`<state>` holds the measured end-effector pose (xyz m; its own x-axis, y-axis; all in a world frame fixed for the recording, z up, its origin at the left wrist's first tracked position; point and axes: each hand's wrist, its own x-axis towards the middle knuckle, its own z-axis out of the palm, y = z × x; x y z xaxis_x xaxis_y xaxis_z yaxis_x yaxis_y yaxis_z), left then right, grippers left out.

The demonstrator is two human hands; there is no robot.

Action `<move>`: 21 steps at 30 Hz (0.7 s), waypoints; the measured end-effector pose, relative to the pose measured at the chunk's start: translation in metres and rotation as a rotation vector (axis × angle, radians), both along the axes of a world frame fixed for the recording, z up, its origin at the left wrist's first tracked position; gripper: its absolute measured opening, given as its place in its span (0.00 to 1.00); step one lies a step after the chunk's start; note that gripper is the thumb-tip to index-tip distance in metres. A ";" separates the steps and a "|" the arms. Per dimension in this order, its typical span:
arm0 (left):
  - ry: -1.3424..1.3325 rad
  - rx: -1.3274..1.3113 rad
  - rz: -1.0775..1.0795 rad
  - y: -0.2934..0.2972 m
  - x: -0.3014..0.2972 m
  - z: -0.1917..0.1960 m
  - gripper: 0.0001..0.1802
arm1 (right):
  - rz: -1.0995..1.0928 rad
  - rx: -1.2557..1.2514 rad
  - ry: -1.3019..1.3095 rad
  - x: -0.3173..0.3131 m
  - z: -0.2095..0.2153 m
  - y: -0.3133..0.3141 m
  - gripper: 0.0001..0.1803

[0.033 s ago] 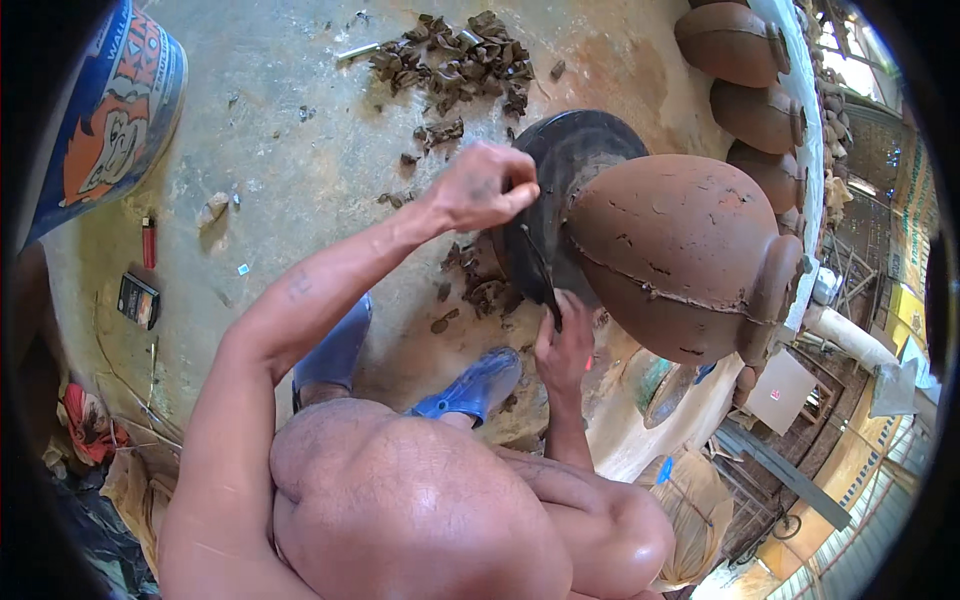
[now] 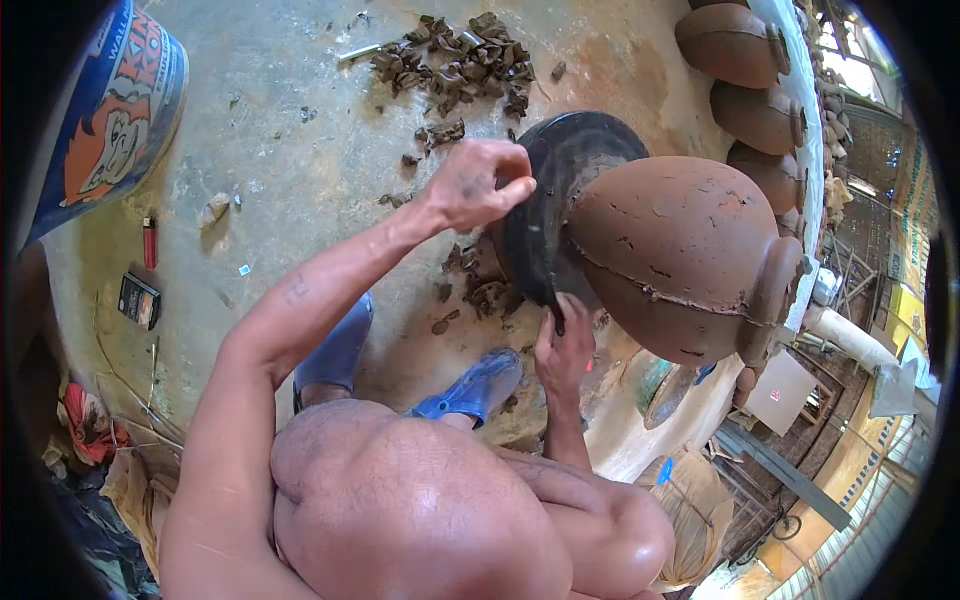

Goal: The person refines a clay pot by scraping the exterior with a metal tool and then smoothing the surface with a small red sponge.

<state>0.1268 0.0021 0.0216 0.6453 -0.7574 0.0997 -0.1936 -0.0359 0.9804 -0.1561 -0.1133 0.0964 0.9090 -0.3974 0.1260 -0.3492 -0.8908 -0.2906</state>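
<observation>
A large reddish-brown clay pot [image 2: 680, 255] lies on its side with its neck to the right. A raised seam runs along its body. At the pot's left end stands a round black disc [image 2: 535, 240], tilted on edge. My left hand [image 2: 480, 187] is at the disc's upper left rim, thumb and curled fingers closed. What is between them, if anything, is hidden. Below the disc, my right hand [image 2: 567, 345] closes round a thin dark tool [image 2: 557, 317], whose far end blends into the black disc.
Dark clay scraps [image 2: 460, 65] lie heaped on the floor [image 2: 290, 160]. A blue bucket [image 2: 120, 110] stands at the far left, near a red lighter [image 2: 150, 243] and a small black box [image 2: 138, 302]. More clay pots [image 2: 735, 45] line the right. My foot wears a blue shoe [image 2: 475, 385].
The thin tool in my right hand stood out clearly across the disc and now merges with its dark edge. My left hand has shifted very slightly up and left.
</observation>
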 end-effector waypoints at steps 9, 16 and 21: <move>-0.076 0.074 0.223 0.000 -0.028 -0.012 0.19 | -0.165 -0.241 0.089 0.011 -0.016 0.005 0.17; 0.207 0.036 0.147 0.021 -0.038 -0.016 0.25 | -0.245 0.144 -0.069 0.057 -0.012 0.030 0.17; 0.953 -0.242 -0.174 0.050 -0.053 -0.036 0.18 | -0.182 0.652 -0.142 0.077 0.003 0.050 0.18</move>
<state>0.0739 0.0516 -0.0146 0.4179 -0.8767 -0.2381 0.6941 0.1390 0.7063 -0.0788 -0.0638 0.0992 0.8130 -0.5770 -0.0778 -0.3957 -0.4497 -0.8008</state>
